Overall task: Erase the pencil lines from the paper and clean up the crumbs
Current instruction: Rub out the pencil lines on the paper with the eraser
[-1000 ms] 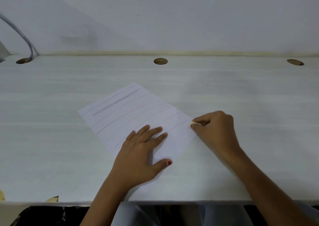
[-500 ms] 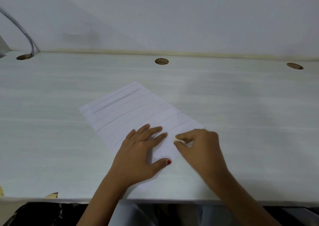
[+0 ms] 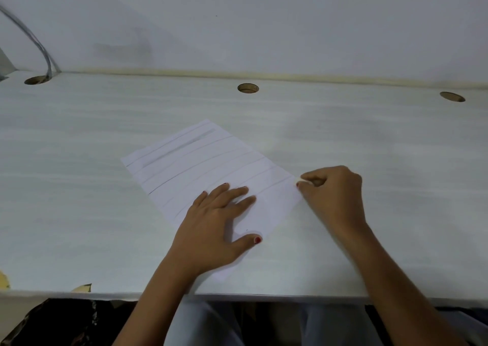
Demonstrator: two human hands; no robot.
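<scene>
A white sheet of paper lies slanted on the pale desk, crossed by several pencil lines, with a smudged grey band near its far end. My left hand lies flat on the near half of the sheet, fingers spread, pinning it down. My right hand is closed around a small whitish eraser, whose tip touches the paper's right edge at the end of a pencil line. I cannot make out any crumbs.
The white desk meets a white wall at the back. Three round cable holes sit along the far edge: left, middle, right. A grey cable runs into the left hole. The desk's front edge is just below my wrists.
My right hand with the eraser slid left along the paper toward my left hand, then back out to the paper's right edge. The left hand stayed pressed on the sheet.
</scene>
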